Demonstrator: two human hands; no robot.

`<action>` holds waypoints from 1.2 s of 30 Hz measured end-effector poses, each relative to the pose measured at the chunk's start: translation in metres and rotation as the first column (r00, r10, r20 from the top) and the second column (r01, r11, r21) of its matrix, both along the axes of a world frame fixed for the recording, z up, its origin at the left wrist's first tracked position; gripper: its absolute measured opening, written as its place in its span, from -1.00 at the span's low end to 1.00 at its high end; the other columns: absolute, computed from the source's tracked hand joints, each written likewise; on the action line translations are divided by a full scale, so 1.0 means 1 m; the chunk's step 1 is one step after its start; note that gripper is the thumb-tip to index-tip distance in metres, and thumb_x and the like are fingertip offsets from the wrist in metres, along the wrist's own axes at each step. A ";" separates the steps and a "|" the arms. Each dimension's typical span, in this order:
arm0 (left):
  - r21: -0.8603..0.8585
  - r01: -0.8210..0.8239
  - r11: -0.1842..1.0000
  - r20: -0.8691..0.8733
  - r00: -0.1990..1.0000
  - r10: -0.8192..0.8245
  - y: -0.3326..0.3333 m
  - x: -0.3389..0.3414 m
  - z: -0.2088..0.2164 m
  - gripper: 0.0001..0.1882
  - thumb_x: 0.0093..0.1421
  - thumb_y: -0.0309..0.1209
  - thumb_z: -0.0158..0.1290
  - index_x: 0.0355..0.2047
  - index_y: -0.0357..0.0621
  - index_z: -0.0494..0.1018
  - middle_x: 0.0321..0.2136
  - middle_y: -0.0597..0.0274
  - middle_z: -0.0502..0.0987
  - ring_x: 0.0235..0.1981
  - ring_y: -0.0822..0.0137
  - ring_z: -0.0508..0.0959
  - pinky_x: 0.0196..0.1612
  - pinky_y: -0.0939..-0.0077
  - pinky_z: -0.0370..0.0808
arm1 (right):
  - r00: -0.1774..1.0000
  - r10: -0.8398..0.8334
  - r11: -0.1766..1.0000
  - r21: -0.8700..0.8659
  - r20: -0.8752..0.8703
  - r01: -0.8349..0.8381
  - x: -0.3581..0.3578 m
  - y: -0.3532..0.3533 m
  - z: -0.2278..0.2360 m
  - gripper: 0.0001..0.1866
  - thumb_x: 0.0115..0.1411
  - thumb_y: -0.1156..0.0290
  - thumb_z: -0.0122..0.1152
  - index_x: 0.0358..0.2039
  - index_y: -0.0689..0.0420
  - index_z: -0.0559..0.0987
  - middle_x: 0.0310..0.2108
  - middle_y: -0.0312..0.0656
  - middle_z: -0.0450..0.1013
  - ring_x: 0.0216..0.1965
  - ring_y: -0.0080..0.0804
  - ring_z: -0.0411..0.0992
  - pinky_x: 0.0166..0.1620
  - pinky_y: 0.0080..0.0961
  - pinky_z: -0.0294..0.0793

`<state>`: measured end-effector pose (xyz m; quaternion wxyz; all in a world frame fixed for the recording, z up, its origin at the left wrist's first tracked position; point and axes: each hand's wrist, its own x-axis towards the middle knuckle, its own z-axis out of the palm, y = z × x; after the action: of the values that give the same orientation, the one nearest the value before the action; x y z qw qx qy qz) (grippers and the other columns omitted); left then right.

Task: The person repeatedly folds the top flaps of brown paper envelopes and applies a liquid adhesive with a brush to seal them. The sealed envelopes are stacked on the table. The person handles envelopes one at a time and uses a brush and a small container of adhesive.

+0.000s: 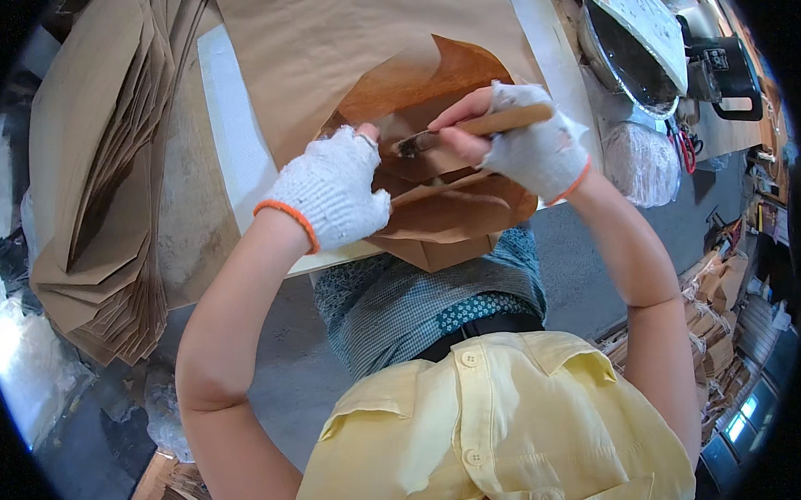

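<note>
On the counter (pixel 224 97), a folded brown paper bag (pixel 434 204) was pressed flat by the gloved left hand (pixel 331 190), while a wooden-handled brush (pixel 476 128) was gripped in the gloved right hand (pixel 535 150), bristles touching the bag's flap, a stack of paper bags (pixel 102 174) lying left of it.

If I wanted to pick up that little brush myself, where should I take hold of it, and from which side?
Probably by the bare wooden handle of the brush, coming from the right. The handle points right and slightly up, while the dark bristles face left over the brown paper, so that end is likely wet. The right hand pinches it that way now; the left hand presses the paper down.
</note>
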<state>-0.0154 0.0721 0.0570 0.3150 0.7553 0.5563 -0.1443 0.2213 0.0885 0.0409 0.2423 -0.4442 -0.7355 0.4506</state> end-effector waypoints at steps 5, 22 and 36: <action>-0.088 0.014 0.996 -0.033 0.999 -0.017 0.014 0.020 0.013 -0.56 0.08 -0.22 0.10 -0.12 -0.30 0.45 -0.12 -0.22 0.53 -0.07 -0.13 0.56 0.01 0.09 0.52 | 0.996 -0.091 0.960 0.267 0.010 0.085 0.037 -0.003 -0.020 -0.84 0.12 0.50 0.30 -0.27 0.25 0.61 -0.47 -0.24 0.54 -0.41 -0.45 0.52 -0.29 -0.54 0.52; 0.082 -0.049 0.995 -0.142 0.988 0.060 0.056 0.032 -0.040 -0.68 0.19 -0.32 -0.04 -0.17 -0.23 0.56 -0.14 -0.14 0.58 -0.07 -0.09 0.56 0.05 0.10 0.49 | 0.881 -0.225 0.897 0.441 0.416 0.021 0.014 -0.046 -0.017 -0.94 0.10 0.48 0.24 -0.37 0.09 0.60 -0.47 -0.24 0.55 -0.46 -0.21 0.51 -0.34 -0.42 0.49; 0.310 -0.016 0.951 -0.204 0.975 0.083 0.051 0.037 -0.039 -0.76 0.18 -0.39 0.05 -0.14 -0.14 0.50 -0.11 -0.01 0.56 -0.05 0.00 0.56 -0.01 0.11 0.52 | -0.160 -0.635 0.657 -0.637 -0.756 0.403 0.027 0.058 -0.082 -0.66 0.29 0.22 0.12 -0.05 0.18 0.54 -0.07 -0.09 0.50 -0.11 -0.29 0.49 0.11 -0.17 0.51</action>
<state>0.0217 0.1236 0.0181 0.1355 0.7609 0.6213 -0.1289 0.2480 0.1466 -0.0407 0.7724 -0.3134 -0.0954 0.5441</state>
